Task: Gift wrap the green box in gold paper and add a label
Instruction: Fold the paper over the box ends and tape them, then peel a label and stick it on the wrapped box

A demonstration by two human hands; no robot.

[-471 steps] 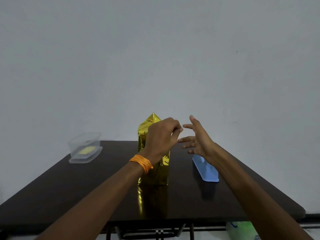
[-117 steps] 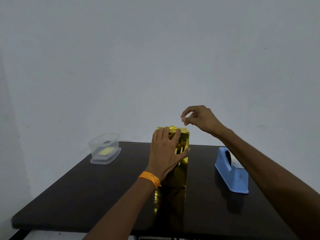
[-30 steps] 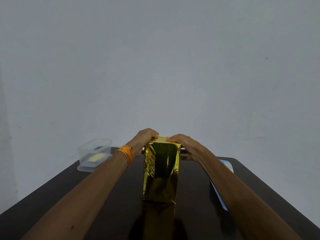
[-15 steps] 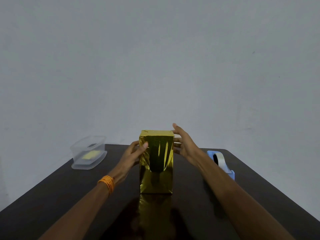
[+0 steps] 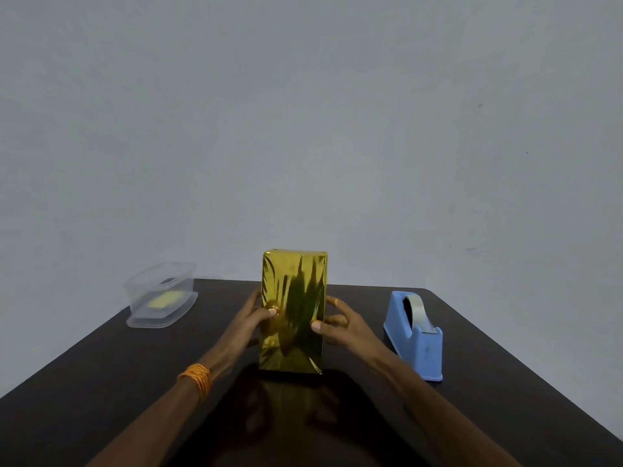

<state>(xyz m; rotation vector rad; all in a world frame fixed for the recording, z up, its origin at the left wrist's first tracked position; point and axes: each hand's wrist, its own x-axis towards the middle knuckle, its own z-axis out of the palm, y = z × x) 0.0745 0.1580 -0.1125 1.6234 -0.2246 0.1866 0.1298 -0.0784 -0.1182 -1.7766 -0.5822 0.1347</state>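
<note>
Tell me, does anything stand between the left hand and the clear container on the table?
Nothing visible does. The left hand holds the gold-wrapped box; only bare table lies between it and the clear container.

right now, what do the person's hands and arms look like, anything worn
No sleeves or gloves in view. The left hand has an orange band of wound threads at its wrist. The right hand has no band or watch at its wrist. No rings show on the fingers in sight.
</note>
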